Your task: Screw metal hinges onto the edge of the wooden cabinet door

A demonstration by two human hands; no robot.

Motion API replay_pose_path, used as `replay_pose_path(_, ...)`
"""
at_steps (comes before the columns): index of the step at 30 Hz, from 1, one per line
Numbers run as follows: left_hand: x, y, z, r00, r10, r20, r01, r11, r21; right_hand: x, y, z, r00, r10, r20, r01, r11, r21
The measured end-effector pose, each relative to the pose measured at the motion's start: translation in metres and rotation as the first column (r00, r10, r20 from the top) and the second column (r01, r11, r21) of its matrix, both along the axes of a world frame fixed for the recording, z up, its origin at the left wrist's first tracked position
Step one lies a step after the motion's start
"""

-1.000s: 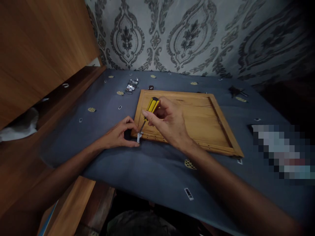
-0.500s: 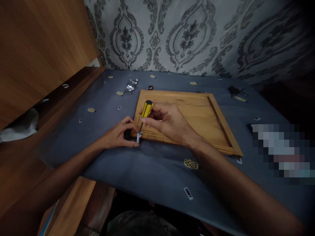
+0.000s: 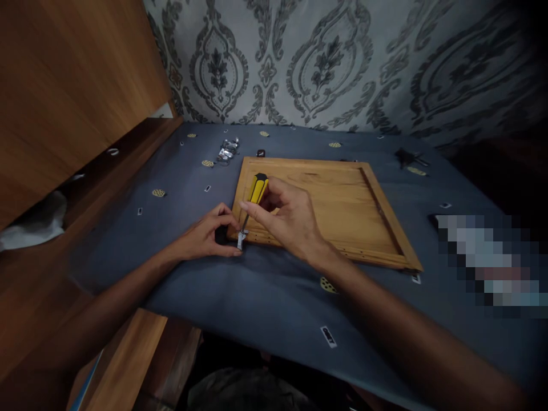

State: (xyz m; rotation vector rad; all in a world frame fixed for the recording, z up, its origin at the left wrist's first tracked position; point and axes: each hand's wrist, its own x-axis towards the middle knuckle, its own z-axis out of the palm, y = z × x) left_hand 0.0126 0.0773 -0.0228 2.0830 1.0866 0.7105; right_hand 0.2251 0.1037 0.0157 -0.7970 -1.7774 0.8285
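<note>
A framed wooden panel (image 3: 338, 200), like a cabinet door, lies on the blue patterned cloth (image 3: 180, 291). At its near left corner sits a small metal hinge (image 3: 241, 238). My left hand (image 3: 212, 233) is closed around the hinge, thumb at its lower end and fingers at the panel's edge. In my right hand (image 3: 289, 214) is a screwdriver (image 3: 259, 188) with a yellow and black handle, tilted slightly, its shaft pointing down to the hinge. Whether a screw sits under the tip is too small to tell.
Several metal pieces (image 3: 228, 151) lie behind the panel to the left. A small dark box (image 3: 261, 153) touches its far side. A black object (image 3: 410, 158) rests at the far right, near a blurred-out item (image 3: 483, 257). Wooden furniture (image 3: 77, 85) stands at the left.
The fingers of my right hand have shifted on the screwdriver's handle, the thumb moving up and the wrist turning. My left hand and the hinge stay in place.
</note>
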Motion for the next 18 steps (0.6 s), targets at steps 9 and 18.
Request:
replay_pose_path(9,0.0,-0.001,0.0,1.0,0.006,0.004,-0.006,1.0,-0.006,0.004,0.008,0.007,0.991,-0.022,-0.133,0.013,0.997,-0.073)
replay_pose_path(18,0.0,-0.002,-0.002,0.999,0.026,-0.019,-0.027,0.999,-0.02,0.028,0.055,-0.033,0.975,-0.191,0.115,0.223,0.864,-0.452)
